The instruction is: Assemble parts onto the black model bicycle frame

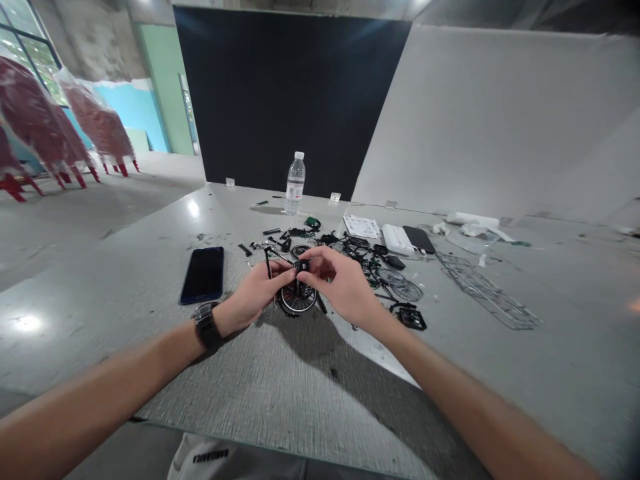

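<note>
Near the middle of the table, my left hand (253, 291) is closed around a part-built model bicycle (300, 308), whose spoked black wheel points toward me. A thin black bar of it rises beside my left fingers. My right hand (347, 283) pinches a small black piece (303, 265) at the top of the model, above the wheel. My left thumb touches that piece too. What kind of piece it is I cannot make out. The fingertips of both hands partly hide the model's frame.
Loose black bicycle parts (357, 248) and a spoked wheel (403, 285) lie behind and right of my hands. A phone (203, 275) lies left, a water bottle (295, 185) stands behind. Farther right are a paper sheet (362, 227), a white box (397, 239) and empty grey part frames (483, 287).
</note>
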The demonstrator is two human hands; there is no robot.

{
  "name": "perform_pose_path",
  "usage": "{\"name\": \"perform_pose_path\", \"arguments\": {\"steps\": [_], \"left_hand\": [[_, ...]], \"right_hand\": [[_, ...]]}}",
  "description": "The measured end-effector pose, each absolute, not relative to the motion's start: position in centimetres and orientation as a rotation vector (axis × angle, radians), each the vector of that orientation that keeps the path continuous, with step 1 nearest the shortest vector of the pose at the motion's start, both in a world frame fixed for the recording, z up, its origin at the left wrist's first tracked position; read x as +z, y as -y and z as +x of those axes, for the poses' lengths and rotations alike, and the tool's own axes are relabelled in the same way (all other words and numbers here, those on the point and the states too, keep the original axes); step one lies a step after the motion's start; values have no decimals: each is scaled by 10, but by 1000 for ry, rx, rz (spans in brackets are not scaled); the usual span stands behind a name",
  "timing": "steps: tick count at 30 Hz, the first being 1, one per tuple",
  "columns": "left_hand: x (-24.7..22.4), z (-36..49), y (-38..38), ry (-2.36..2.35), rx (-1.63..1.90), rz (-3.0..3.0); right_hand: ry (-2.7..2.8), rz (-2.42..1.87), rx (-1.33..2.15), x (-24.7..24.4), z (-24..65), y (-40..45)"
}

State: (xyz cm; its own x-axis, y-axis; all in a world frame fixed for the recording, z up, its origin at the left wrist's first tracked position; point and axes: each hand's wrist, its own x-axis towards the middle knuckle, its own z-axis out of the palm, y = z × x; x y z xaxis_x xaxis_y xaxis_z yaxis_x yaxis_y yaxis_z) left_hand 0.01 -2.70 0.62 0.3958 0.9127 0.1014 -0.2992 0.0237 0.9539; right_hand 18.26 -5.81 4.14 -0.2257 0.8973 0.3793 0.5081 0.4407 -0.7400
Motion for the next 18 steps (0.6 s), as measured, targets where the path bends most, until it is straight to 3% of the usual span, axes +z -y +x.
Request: {"name": "perform_pose_path", "arguments": {"steps": [18], "left_hand": [[12,-1,31,-617,980,1200]], "right_hand": [[1878,-1204,500,42,179,62]]}}
